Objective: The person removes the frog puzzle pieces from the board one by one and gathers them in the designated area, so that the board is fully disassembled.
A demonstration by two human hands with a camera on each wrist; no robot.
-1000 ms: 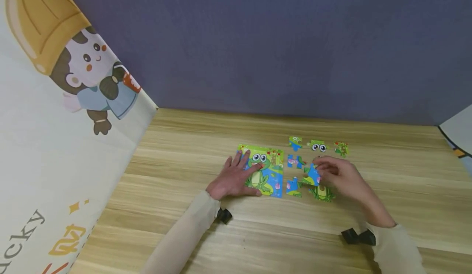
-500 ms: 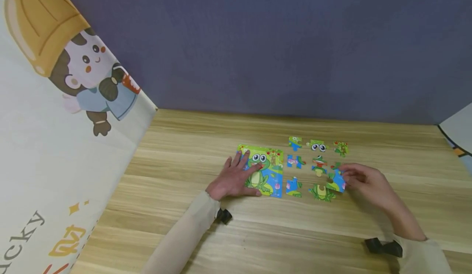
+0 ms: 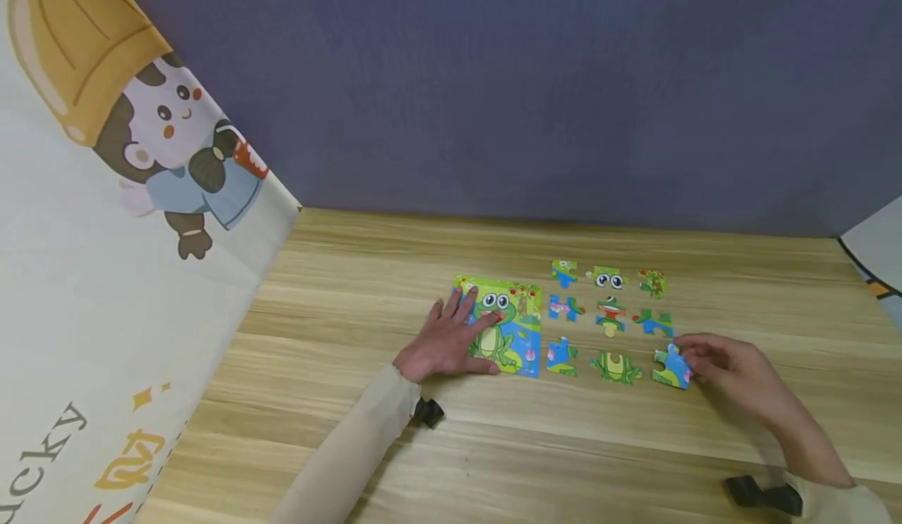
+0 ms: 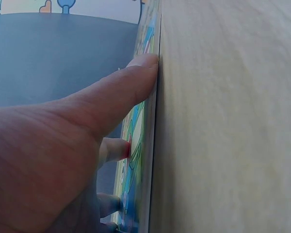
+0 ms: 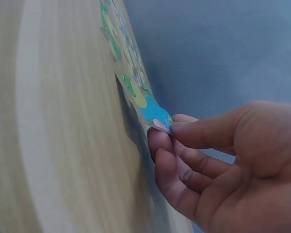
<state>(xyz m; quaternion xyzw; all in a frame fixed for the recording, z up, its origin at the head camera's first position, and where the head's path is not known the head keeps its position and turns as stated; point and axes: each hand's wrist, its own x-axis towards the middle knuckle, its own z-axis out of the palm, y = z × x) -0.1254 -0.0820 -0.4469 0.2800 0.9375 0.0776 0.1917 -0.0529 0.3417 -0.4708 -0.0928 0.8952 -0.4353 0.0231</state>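
My left hand lies with spread fingers on a frog picture board, and its thumb reaches the board's near edge in the left wrist view. At the right, my right hand pinches a blue and green puzzle piece by its right edge. In the right wrist view that piece is held between thumb and fingers, tilted, with a shadow under it on the wood. To its left lies the frog-body piece; just above it is a piece with a red spot.
More loose pieces lie in spaced rows right of the board, among them the eyes piece, the mouth piece and a corner piece with red dots. Behind the wooden table rises a dark blue panel.
My right hand has carried the pinched piece rightward and nearer the front, from over the middle column to the lower right of the rows. The left hand has stayed put.
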